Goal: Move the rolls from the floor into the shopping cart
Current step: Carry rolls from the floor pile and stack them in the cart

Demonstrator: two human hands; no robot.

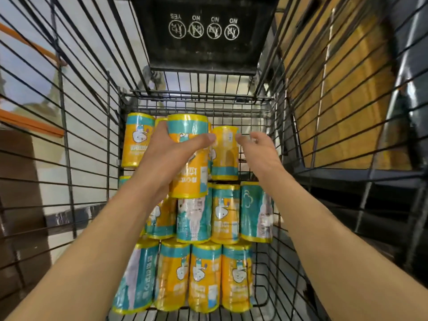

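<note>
Bare forearms reach into the shopping cart, left hand wrapped around 1 light, squashy, slick-wrapped roll at mid-body above the stack, right hand loosely spread beside another.

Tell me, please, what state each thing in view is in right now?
Left hand: grips a roll.
Held roll: lifted above the stack.
Right hand: open, fingertips at the far roll.
Stacked rolls: lying in rows.
Shopping cart: partly filled.
Child seat flap: folded shut.
</note>
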